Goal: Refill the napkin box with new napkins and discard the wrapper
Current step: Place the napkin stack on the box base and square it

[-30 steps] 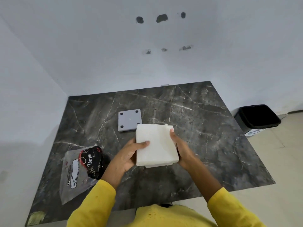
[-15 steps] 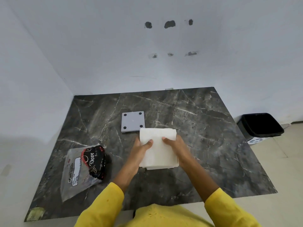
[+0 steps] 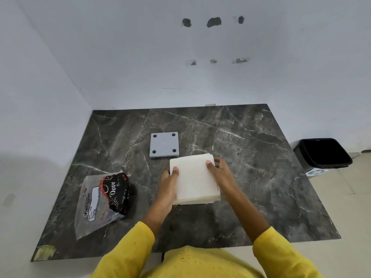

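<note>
1. Far left, front corner of the table (image 3: 261, 177): a small yellowish scrap (image 3: 43, 252) lies flat on the dark marble top, right at the edge.
2. Next over, the wrapper (image 3: 100, 199): clear plastic w/ a black-and-red printed panel reading "Dove". It lies crumpled and flat on the table, well apart from both hands.
3. Left hand (image 3: 167, 187): comes in from a yellow sleeve (image 3: 128, 249), held along the left edge of the napkin stack (image 3: 193, 178). Thumb lies on top near the far left corner; the other fingers are hidden under or behind the edge. Clamped on the stack, as far as I can see.
4. Middle, farther back: a grey square plate (image 3: 164, 144) w/ four dark dots at its corners lies flat. Its near right corner sits just beside the stack's far left corner; can't tell if they touch.
5. The stack is white, thick, square, roughly level, w/ layered edges showing at the near side. Can't tell if it rests on the table or on a box; no box shows.
6. Right hand (image 3: 222, 173): gripping the stack's right edge, one fingertip on top near the far right corner, other fingers curled down the side.
7. Far right, on the floor beside the table: a black bin (image 3: 323, 155), open top, dark inside.
</note>
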